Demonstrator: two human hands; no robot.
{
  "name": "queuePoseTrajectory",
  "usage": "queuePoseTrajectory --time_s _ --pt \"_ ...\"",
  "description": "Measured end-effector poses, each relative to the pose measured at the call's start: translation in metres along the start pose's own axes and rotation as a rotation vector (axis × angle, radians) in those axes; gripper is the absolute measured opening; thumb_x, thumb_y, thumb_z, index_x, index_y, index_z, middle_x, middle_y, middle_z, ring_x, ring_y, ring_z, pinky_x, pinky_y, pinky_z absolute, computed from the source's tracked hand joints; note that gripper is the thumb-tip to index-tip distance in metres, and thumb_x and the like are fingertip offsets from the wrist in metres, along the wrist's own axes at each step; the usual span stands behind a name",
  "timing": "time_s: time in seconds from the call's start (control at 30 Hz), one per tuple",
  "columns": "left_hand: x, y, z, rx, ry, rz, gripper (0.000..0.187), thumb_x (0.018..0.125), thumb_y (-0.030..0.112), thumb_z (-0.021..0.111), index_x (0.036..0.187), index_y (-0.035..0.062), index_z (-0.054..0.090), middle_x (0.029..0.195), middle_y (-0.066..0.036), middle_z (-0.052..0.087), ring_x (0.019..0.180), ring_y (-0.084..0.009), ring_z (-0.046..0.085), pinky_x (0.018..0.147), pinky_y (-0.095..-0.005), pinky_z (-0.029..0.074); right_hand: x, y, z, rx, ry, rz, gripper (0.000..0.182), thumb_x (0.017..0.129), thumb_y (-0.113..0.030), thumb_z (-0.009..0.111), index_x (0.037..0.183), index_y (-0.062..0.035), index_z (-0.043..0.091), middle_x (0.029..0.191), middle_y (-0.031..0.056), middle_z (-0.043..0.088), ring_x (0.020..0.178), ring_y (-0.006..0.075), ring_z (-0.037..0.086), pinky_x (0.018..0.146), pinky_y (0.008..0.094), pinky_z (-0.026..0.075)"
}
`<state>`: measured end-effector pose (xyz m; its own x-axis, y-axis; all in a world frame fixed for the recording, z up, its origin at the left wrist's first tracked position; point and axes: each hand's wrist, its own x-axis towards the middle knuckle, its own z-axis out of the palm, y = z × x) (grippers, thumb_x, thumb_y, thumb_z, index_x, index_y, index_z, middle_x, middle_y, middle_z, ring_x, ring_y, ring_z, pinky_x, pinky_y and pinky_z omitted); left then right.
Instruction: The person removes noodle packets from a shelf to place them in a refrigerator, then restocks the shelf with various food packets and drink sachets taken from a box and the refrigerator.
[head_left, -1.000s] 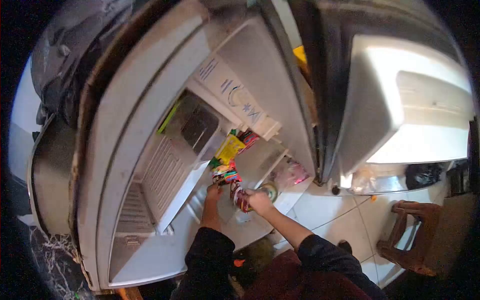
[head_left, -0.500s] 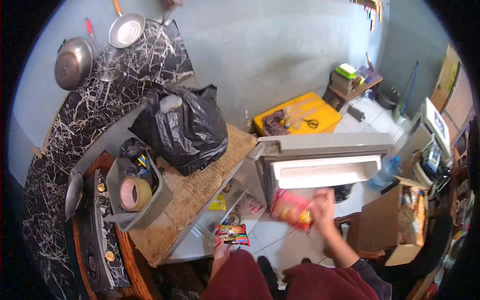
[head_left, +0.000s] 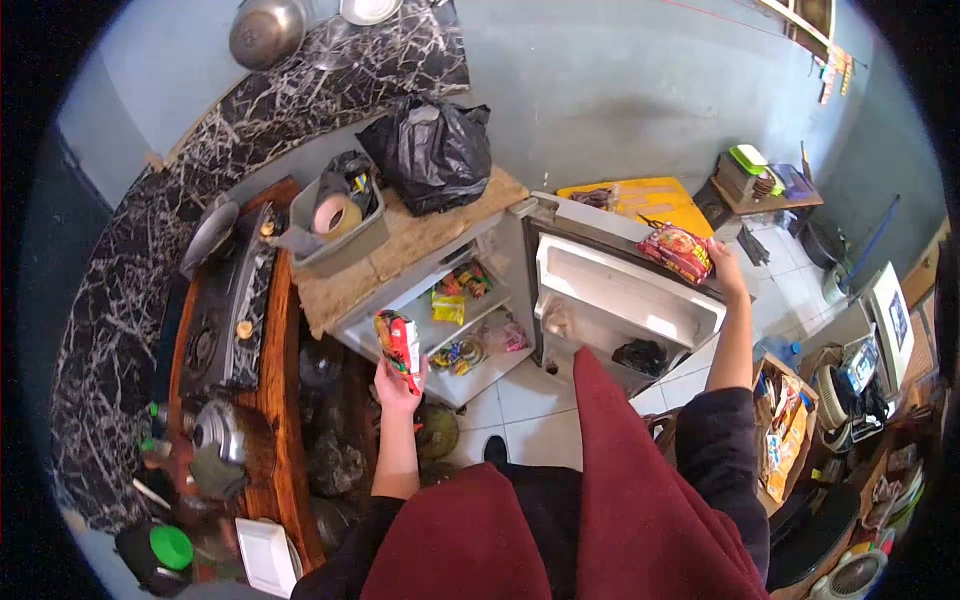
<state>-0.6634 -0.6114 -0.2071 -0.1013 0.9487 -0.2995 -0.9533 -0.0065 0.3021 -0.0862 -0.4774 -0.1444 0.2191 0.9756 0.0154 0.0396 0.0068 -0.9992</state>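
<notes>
My left hand (head_left: 402, 390) is closed around a small red, black and green instant noodle packet (head_left: 399, 348), held upright in front of the open fridge (head_left: 412, 325). Farther right, my right hand (head_left: 731, 274) grips the edge of a red instant noodle packet (head_left: 676, 250) with a picture of food on it, above the top edge of the open fridge door (head_left: 632, 285). Inside the fridge, a yellow packet (head_left: 448, 307) and several other packets lie on the shelves. A black bag (head_left: 640, 355) sits in the lower door shelf.
On the fridge top stand a black plastic bag (head_left: 437, 160) and a grey bin (head_left: 345, 237) holding a tape roll (head_left: 336, 215). A gas stove (head_left: 222, 310) is at left. Behind the door is a yellow box (head_left: 655, 200); a cardboard box (head_left: 785, 425) stands at right.
My right hand has lifted the red packet up and right, over the door's top edge. My left hand has raised its packet up and left. The view has shifted, and the door stands at a different angle.
</notes>
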Motion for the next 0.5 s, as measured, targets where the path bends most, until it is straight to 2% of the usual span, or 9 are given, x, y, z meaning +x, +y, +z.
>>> queuePoseTrajectory --time_s 0.07,0.1,0.13,0.17,0.23,0.3,0.37,0.43,0.5 --pt "-0.013 0.005 -0.01 0.034 -0.033 -0.017 0.027 0.085 0.028 0.043 0.096 0.0073 0.056 0.089 -0.009 0.059 0.083 -0.0244 0.055 0.084 -0.041 0.045 -0.011 0.009 -0.001 0.015 -0.131 -0.054 0.03 0.092 -0.028 0.04 0.097 -0.0027 0.055 0.085 0.0022 0.061 0.071 0.0079 0.056 0.067 0.0222 0.046" --pt "-0.015 0.006 -0.015 0.071 -0.076 -0.048 0.029 0.085 0.029 0.042 0.096 0.0062 0.055 0.087 -0.009 0.059 0.082 -0.0241 0.056 0.083 -0.0404 0.045 -0.027 0.007 0.009 0.018 -0.074 -0.052 0.035 0.092 -0.026 0.038 0.091 0.0026 0.058 0.084 0.0038 0.061 0.07 0.0093 0.054 0.068 0.0237 0.043" --pt "-0.013 0.003 -0.019 0.127 0.11 0.05 0.032 0.085 0.031 0.041 0.097 0.0036 0.053 0.086 -0.01 0.058 0.081 -0.0249 0.055 0.082 -0.039 0.045 -0.05 -0.003 0.02 -0.032 -0.098 -0.068 0.036 0.092 -0.026 0.038 0.091 0.0033 0.058 0.083 0.0042 0.061 0.07 0.0101 0.054 0.068 0.0246 0.043" --pt "-0.019 -0.001 -0.018 0.125 0.106 0.051 0.032 0.085 0.031 0.041 0.097 0.0036 0.053 0.086 -0.01 0.058 0.081 -0.0249 0.055 0.082 -0.039 0.045 -0.072 -0.011 0.031 -0.083 -0.121 -0.085 0.036 0.092 -0.026 0.038 0.09 0.0041 0.058 0.083 0.0047 0.061 0.069 0.0109 0.054 0.068 0.0254 0.043" --pt "-0.038 -0.009 -0.01 0.084 -0.047 0.017 0.035 0.084 0.032 0.041 0.101 0.0022 0.05 0.086 -0.012 0.057 0.083 -0.0267 0.055 0.08 -0.0378 0.044 -0.105 -0.01 0.049 -0.337 -0.069 -0.197 0.036 0.091 -0.025 0.037 0.09 0.005 0.058 0.08 0.0069 0.062 0.069 0.0154 0.054 0.069 0.0282 0.043" --pt "-0.059 -0.016 0.011 0.095 -0.093 0.007 0.034 0.084 0.03 0.042 0.103 0.0024 0.05 0.09 -0.013 0.057 0.085 -0.0274 0.055 0.081 -0.0382 0.043 -0.152 -0.038 0.074 -0.544 -0.172 -0.057 0.034 0.09 -0.024 0.04 0.09 0.0039 0.059 0.083 0.0104 0.062 0.073 0.0192 0.054 0.073 0.03 0.042" --pt "-0.071 -0.021 0.026 0.116 -0.176 -0.009 0.034 0.084 0.026 0.043 0.108 0.0027 0.049 0.096 -0.014 0.057 0.088 -0.0287 0.054 0.081 -0.0389 0.042 -0.182 -0.043 0.095 -0.29 -0.344 -0.019 0.029 0.088 -0.022 0.044 0.086 0.0008 0.061 0.089 0.0115 0.062 0.079 0.0228 0.055 0.078 0.0315 0.041" --pt "-0.071 -0.021 0.029 0.222 -0.042 0.119 0.035 0.085 0.029 0.045 0.109 0.0051 0.05 0.102 -0.012 0.057 0.089 -0.027 0.055 0.079 -0.0403 0.045 -0.201 -0.058 0.11 -0.41 -0.504 -0.219 0.025 0.088 -0.016 0.047 0.094 0.0057 0.058 0.093 0.0066 0.056 0.084 0.0118 0.051 0.075 0.0261 0.042" --pt "-0.082 -0.032 0.054 0.245 0.019 0.206 0.034 0.085 0.032 0.045 0.108 0.0077 0.052 0.101 -0.01 0.058 0.086 -0.0237 0.057 0.075 -0.0363 0.048 -0.196 -0.024 0.129 -0.165 -0.677 -0.191 0.029 0.09 -0.02 0.045 0.096 0.0052 0.057 0.099 0.0069 0.055 0.087 0.0118 0.051 0.078 0.0261 0.042"
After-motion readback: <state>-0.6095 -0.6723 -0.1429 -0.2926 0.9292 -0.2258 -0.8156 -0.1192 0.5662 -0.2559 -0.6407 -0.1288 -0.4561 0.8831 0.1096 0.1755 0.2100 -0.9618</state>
